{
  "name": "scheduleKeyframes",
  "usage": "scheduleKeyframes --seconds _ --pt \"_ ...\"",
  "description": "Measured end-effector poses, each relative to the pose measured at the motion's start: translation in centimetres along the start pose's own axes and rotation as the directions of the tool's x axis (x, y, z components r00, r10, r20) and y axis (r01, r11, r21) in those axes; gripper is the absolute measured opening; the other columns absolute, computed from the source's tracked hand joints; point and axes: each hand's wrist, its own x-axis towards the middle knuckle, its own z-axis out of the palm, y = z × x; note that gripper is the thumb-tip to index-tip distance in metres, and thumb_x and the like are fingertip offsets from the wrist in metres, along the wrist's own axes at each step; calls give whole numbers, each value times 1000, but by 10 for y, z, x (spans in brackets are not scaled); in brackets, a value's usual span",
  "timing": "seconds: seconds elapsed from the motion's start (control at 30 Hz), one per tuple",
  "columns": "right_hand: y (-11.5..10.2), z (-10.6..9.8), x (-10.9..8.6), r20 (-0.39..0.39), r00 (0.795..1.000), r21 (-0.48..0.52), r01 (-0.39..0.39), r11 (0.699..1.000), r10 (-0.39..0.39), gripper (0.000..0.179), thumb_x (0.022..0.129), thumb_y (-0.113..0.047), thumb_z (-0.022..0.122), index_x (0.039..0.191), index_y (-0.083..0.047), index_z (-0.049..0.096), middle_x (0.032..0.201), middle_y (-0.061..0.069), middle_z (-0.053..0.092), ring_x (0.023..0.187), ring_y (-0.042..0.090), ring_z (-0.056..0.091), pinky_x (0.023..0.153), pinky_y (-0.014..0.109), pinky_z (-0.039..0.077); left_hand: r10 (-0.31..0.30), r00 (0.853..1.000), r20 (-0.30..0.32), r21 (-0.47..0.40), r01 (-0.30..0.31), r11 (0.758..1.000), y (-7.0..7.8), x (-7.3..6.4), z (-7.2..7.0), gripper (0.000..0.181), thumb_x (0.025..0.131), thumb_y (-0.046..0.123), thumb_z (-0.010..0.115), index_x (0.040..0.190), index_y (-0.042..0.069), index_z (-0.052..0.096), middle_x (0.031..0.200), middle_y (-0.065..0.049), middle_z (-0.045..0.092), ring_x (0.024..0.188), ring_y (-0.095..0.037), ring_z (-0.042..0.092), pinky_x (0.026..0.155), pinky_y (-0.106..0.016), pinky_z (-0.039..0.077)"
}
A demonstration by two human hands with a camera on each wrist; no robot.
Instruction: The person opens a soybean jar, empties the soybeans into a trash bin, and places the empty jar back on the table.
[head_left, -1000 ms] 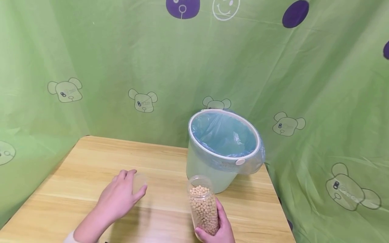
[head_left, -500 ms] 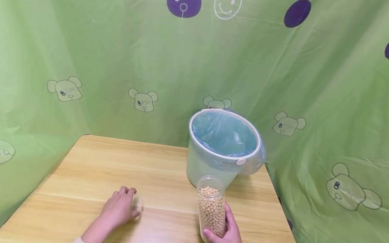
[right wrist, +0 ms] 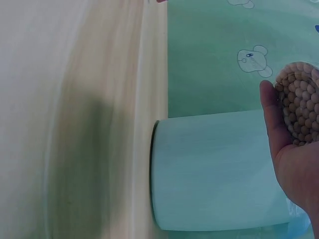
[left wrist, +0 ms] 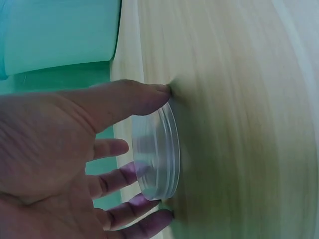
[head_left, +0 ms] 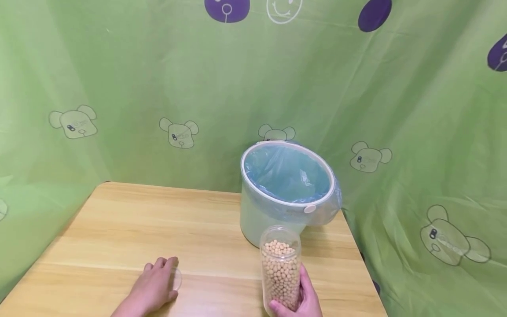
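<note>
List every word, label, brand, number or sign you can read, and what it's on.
No text is readable.
Curtain bears: lettering too small and blurred.
Bin, upper front: faint marking, too blurred.
Jar and lid: no text visible.

Left fingers (head_left: 160,263) partly hide what seems a clear lid (head_left: 176,280); the right wrist view crops the jar (right wrist: 302,102).

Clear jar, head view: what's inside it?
The clear jar holds many small, round, beige pieces, with space left below its open rim. The right hand covers part of its lower side; outer pieces hide the core.
</note>
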Motion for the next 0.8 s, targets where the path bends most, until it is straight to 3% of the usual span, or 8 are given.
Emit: scheduleKeyframes --seconds 0.1,0.3,0.47,0.57,0.67,0.8 --pt "-1 -1 -1 -7 1000 23 21 1000 -21 108 66 -1 87 155 -12 28 144 24 50 122 28 61 91 24 55 8 1000 7 -9 -8 1000 1 -1 0 88 69 32 88 144 9 49 134 -20 58 100 -30 57 87 -53 56" --pt "-5 -7 -2 -26 999 47 38 998 -37 107 67 0 85 155 -11 25 144 26 49 111 5 63 90 19 55 7 1000 23 -12 -7 1000 0 -3 -4 98 69 49 85 150 12 43 151 -25 44 118 -46 56 99 -73 45" --pt "-10 -13 -2 -54 997 31 61 998 -60 106 71 -3 84 157 -13 24 146 24 48 112 1 62 91 16 54 57 997 -43 8 -57 998 2 6 -20 105 69 65 78 151 12 42 152 -25 44 122 -52 54 96 -74 45" --pt "-12 -17 -3 -82 989 34 124 992 -121 103 72 3 82 157 -11 25 143 21 51 110 0 63 92 17 54 96 992 -88 -7 -97 995 11 17 -35 107 71 75 71 153 15 40 153 -21 43 126 -50 52 96 -72 45" --pt "-12 -22 -4 -113 980 46 171 984 -165 97 73 8 79 155 -11 29 135 8 57 109 2 65 92 18 56 152 982 -111 -74 -160 984 25 30 -51 109 73 82 61 155 15 36 156 -20 40 131 -52 48 102 -75 40" --pt "-11 -31 -5 -132 973 58 196 979 -187 92 74 10 77 152 -13 33 126 -9 60 108 4 66 91 20 57 238 962 -130 -206 -262 943 49 47 -74 108 77 81 58 158 16 29 161 -18 31 141 -50 41 112 -75 32"
